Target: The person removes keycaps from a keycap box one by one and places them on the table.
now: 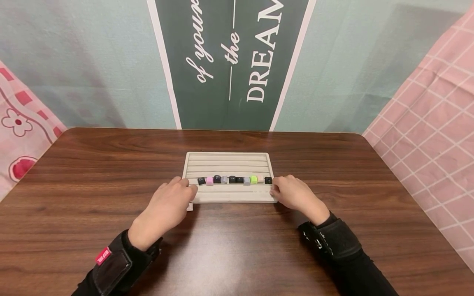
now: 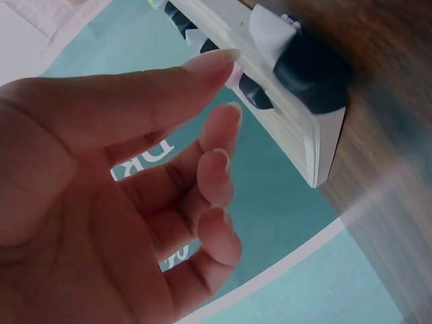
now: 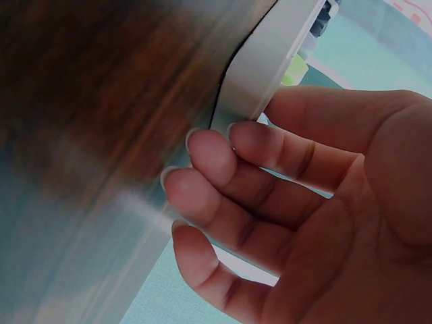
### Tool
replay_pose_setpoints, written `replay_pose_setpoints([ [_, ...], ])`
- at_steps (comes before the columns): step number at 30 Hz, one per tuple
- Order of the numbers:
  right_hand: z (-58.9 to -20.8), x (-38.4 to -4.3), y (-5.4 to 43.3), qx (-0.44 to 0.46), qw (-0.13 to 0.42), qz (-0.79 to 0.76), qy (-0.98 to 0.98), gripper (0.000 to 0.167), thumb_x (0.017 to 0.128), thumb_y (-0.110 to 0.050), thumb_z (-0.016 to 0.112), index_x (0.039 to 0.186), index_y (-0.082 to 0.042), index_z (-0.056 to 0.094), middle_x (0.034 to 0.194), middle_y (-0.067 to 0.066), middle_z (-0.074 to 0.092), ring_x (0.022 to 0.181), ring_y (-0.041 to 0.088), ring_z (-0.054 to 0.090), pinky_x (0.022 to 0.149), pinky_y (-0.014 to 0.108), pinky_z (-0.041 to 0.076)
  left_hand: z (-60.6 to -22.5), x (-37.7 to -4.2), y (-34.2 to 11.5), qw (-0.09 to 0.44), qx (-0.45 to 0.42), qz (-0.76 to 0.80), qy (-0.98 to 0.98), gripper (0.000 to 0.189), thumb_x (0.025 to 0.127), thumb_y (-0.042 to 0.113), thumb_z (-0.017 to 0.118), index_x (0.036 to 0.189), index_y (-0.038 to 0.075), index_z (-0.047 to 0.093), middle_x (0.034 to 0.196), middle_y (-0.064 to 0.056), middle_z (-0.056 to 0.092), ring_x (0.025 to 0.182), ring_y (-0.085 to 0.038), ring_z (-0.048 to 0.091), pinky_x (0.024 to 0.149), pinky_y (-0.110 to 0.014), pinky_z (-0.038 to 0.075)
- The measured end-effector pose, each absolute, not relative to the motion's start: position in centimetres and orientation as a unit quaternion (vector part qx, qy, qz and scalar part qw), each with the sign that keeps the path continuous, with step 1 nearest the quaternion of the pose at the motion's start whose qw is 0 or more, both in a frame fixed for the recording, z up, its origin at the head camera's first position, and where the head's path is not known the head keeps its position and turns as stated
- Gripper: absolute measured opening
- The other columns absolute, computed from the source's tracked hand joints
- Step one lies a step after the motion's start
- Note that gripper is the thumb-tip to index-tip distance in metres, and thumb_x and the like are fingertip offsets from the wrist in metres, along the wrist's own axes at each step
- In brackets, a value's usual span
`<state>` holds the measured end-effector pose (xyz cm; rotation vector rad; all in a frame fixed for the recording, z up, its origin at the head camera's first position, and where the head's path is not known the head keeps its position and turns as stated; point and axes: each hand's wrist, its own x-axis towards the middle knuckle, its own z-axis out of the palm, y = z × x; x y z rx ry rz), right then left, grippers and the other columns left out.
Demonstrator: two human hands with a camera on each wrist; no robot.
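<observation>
A cream ridged tray (image 1: 229, 198) lies flat on the table. Several small keycaps stand in a row across its middle, among them a pink keycap (image 1: 210, 181), a lime-green keycap (image 1: 253, 179) and a black keycap (image 1: 268, 180) at the right end. My left hand (image 1: 171, 201) hovers at the tray's left end, fingers loosely bent, thumb and index fingertips apart with nothing between them. Beside the tray's front edge, a white keycap (image 1: 190, 206) and a dark keycap (image 2: 314, 71) sit close to that hand. My right hand (image 1: 294, 192) pinches the tray's front right corner between thumb and index finger.
The brown wooden table (image 1: 237, 246) extends around the tray on all sides. Behind it hangs a teal cloth (image 1: 111, 61) with a dark green lettered panel (image 1: 222, 111). Pink patterned cloths (image 1: 437, 123) hang at both sides.
</observation>
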<state>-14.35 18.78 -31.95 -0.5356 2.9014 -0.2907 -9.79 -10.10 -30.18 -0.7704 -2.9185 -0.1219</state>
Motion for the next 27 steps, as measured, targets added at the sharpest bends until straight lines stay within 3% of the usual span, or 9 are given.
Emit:
replay_pose_setpoints([
  [11,-31.97,-14.3,18.81,-0.176,0.088,-0.1,0.975,0.02,0.086,-0.013,0.06,0.068,-0.011,0.052,0.06,-0.002,0.046,0.053,0.012,0.042,0.049,0.026,0.034,-29.99,-9.99,-10.35,0.049,-0.252,-0.053,-0.965,0.027,0.072,-0.013,0.059,0.065,0.012,0.051,0.064,-0.001,0.045,0.066,-0.021,0.047,0.05,-0.03,0.035],
  [18,-32.01,-14.32,18.8,-0.174,0.09,-0.103,0.975,0.019,0.086,-0.013,0.06,0.069,-0.011,0.053,0.06,-0.001,0.047,0.053,0.012,0.042,0.049,0.026,0.034,-29.86,-10.29,-10.42,0.035,-0.24,-0.049,-0.969,0.019,0.072,-0.004,0.067,0.07,0.01,0.053,0.069,-0.003,0.049,0.071,-0.024,0.05,0.054,-0.034,0.04],
  [27,-32.13,-14.36,18.8,-0.173,0.091,-0.102,0.975,0.019,0.087,-0.014,0.06,0.069,-0.01,0.053,0.06,-0.001,0.047,0.053,0.012,0.042,0.048,0.026,0.033,-29.23,-10.57,-10.28,0.032,-0.225,-0.052,-0.972,0.013,0.074,-0.001,0.067,0.075,0.008,0.057,0.07,-0.005,0.052,0.071,-0.025,0.053,0.054,-0.037,0.041],
])
